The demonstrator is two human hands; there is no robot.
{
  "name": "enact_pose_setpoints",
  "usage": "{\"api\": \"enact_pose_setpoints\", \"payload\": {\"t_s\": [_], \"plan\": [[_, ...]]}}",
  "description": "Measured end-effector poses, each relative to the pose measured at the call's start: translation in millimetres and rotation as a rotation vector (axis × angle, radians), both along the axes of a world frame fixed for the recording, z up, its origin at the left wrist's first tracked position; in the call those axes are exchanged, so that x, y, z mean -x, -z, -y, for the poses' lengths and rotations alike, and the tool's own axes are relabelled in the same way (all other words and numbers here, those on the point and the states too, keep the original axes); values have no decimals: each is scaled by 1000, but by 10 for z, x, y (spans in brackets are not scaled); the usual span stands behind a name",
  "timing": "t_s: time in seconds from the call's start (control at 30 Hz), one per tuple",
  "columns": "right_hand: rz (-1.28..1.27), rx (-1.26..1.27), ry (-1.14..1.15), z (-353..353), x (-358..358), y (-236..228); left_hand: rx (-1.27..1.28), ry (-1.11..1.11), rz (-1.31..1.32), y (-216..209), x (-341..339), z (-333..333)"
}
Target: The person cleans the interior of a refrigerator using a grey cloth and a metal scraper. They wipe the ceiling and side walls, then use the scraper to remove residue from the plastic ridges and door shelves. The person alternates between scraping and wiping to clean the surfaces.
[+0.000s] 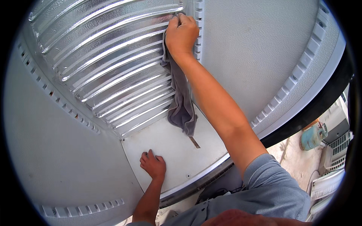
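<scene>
My right hand (pixel 183 34) is closed on a grey cloth (pixel 181 100), up at the right edge of the silver foil back wall (pixel 113 64). The cloth hangs down along that wall, and its lower end trails onto the white cabinet floor (pixel 173 154). A thin, flat metal strip (pixel 195 142) lies there, just below the cloth's tip. Lower down, my left hand (pixel 154 165) leans on the floor panel with its fingers bent but apart, holding nothing.
White side walls (pixel 56 139) with slotted shelf rails (pixel 56 96) enclose me left and right. Ridges cross the foil wall. The cabinet's front edge (pixel 203 177) runs below my hands. Outside at the right are a blue-green gas cylinder (pixel 313 136) and grilled appliance housings (pixel 337 148).
</scene>
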State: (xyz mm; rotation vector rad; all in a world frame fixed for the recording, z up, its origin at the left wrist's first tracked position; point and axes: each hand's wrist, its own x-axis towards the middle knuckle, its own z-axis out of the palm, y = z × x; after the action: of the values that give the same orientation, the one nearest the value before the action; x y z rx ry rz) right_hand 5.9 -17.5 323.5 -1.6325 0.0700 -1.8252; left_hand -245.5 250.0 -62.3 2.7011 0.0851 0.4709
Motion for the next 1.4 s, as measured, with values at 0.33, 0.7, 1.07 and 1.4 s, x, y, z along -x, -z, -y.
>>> {"api": "enact_pose_setpoints", "payload": {"t_s": [0.33,0.7,1.07,1.4], "plan": [[-26,103,21,130,166,6,41,-27,-51,-266,43,2],[-224,-116,-373,138,289,-7,-126,-31,188,597,-79,-194],[-147,135,-85,136,176,-350,-123,-12,218,506,-115,-152],[62,121,74,91,-49,-539,33,-30,-48,-306,38,11]]}}
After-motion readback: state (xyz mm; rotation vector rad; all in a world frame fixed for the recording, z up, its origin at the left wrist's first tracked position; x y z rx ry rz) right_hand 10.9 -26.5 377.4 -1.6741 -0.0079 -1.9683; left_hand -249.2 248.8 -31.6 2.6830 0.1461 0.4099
